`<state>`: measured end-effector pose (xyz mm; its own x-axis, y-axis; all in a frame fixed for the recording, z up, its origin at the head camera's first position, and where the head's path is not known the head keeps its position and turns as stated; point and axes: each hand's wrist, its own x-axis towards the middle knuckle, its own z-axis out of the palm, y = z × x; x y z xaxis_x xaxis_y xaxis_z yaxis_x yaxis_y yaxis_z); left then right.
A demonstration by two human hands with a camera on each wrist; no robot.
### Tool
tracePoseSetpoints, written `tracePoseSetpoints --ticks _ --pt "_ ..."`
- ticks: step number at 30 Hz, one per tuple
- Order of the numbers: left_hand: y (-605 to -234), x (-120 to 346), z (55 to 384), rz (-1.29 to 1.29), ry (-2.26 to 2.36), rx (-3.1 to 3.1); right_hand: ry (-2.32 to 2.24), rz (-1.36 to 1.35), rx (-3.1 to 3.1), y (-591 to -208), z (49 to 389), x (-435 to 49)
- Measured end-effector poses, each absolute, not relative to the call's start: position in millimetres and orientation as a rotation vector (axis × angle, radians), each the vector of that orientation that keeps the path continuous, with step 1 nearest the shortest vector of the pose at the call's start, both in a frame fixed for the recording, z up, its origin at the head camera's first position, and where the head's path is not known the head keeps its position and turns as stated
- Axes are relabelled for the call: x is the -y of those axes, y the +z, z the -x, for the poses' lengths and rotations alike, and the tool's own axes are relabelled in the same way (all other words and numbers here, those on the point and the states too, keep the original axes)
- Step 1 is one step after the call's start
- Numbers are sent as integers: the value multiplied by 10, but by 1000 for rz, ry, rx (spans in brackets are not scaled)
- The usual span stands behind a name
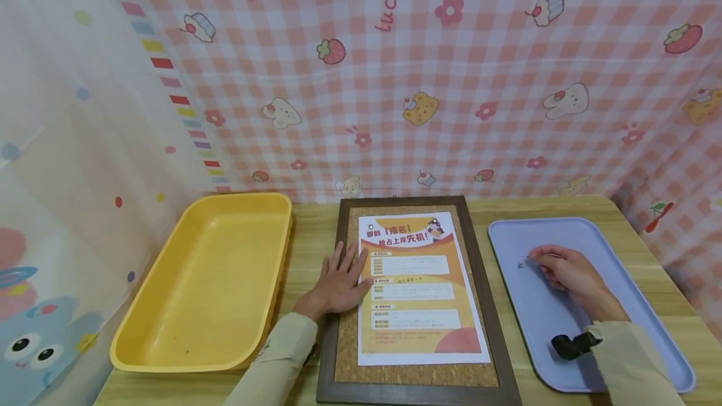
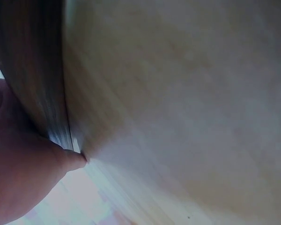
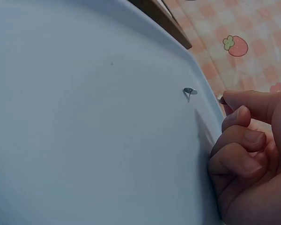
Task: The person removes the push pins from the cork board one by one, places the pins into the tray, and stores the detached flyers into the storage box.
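A printed poster (image 1: 414, 331) lies on a cork board (image 1: 417, 376) with a dark wooden frame (image 1: 486, 306). My left hand (image 1: 338, 284) rests on the board's left side with fingers spread, the fingertips over the poster's left edge. In the left wrist view, part of this hand (image 2: 28, 173) lies against the dark frame. Over the blue tray (image 1: 541, 331), my right hand (image 1: 572, 274) pinches a small silver thumbtack (image 3: 221, 99) between thumb and forefinger, its other fingers curled. Another thumbtack (image 3: 190, 91) lies on the tray near those fingertips. Small round tack heads (image 1: 370, 227) show at the poster's top corners.
A deep yellow bin (image 1: 209, 281) stands left of the board on the wooden table (image 1: 313, 237). Behind the table hangs a pink checked curtain (image 1: 361, 80). A black wrist camera (image 1: 572, 346) sits at the right sleeve, above the tray.
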<state>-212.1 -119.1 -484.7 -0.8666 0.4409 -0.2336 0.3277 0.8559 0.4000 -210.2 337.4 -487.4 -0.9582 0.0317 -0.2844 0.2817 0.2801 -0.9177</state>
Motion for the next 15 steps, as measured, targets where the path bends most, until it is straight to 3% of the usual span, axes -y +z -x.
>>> tracePoseSetpoints --ticks 15 --pt "-4835 1185 2107 -577 532 -2711 -1629 -334 -2370 -4899 2129 -3350"
